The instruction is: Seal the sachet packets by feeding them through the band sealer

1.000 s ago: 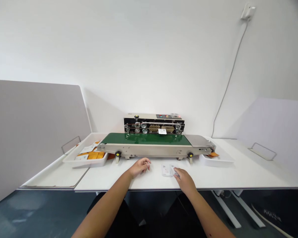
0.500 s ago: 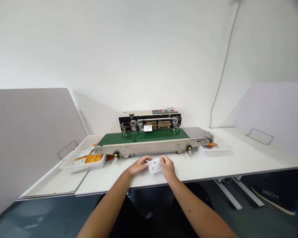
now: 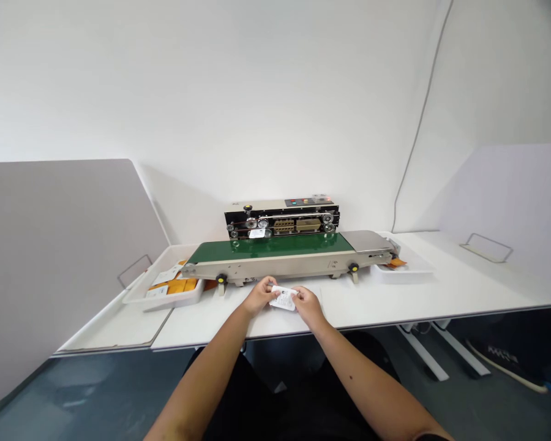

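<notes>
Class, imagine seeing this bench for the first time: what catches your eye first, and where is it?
The green conveyor belt stands out first, stretching across the middle of the view before a black-fronted unit with metal wheels. Nearer, the left hand and right hand hold a small white packet between them. At left, orange packets lie in a white tray.

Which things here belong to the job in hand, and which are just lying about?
Seemingly part of the job:
white packet held by left hand and right hand
belt machine
second white packet at the machine
left tray
right tray

Seemingly just around:
grey cable on the wall
dark shoe below the table
</notes>
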Tool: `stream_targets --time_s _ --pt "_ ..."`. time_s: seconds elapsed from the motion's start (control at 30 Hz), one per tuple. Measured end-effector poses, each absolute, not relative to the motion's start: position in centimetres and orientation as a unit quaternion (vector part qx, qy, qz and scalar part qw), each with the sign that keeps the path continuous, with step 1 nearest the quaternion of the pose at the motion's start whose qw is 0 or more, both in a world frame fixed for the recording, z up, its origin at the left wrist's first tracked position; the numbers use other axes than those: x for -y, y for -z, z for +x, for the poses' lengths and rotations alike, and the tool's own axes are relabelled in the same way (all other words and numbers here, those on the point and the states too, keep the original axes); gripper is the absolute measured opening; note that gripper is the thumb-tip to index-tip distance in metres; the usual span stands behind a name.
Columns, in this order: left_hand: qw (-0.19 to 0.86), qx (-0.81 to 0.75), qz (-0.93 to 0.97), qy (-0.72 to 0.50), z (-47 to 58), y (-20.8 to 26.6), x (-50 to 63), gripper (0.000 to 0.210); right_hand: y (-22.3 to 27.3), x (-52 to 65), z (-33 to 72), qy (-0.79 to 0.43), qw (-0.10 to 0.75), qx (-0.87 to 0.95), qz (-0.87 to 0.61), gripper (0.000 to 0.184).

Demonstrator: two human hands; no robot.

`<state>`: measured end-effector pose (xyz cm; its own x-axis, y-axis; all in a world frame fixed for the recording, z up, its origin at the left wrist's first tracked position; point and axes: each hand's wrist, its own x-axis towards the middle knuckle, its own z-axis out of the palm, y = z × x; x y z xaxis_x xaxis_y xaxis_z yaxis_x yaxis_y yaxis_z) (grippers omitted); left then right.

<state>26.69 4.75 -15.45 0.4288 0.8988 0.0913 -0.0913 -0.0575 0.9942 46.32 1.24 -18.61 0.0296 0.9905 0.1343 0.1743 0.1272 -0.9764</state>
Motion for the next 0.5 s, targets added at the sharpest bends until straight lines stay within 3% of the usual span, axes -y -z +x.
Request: stream_targets --time_s 0.17,0.27,0.33,0.4,0.5 --pt "0.644 -0.287 0.592 -0.389 26.2 15.4 -5.1 0.059 16.6 -1.9 46.7 -0.464 0.438 0.605 -0.476 0.025" --pt "0.644 -0.285 0.595 -0.388 26.0 15.3 -5.5 0.057 12.9 -3.3 48.3 -0.539 0.343 0.622 -0.453 0.022" --pt "0.637 -0.287 0.602 -0.386 25.8 15.1 -5.5 0.055 9.6 -4.9 50.3 -0.550 0.341 0.616 -0.450 0.023" --pt "0.630 -0.288 0.612 -0.381 25.8 14.9 -5.4 0.054 6.2 -7.2 53.1 -0.523 0.433 0.579 -0.451 0.028" --pt "0.628 -0.285 0.618 -0.378 25.7 14.7 -5.1 0.054 2.5 -11.2 57.6 -0.427 0.643 0.473 -0.425 0.030"
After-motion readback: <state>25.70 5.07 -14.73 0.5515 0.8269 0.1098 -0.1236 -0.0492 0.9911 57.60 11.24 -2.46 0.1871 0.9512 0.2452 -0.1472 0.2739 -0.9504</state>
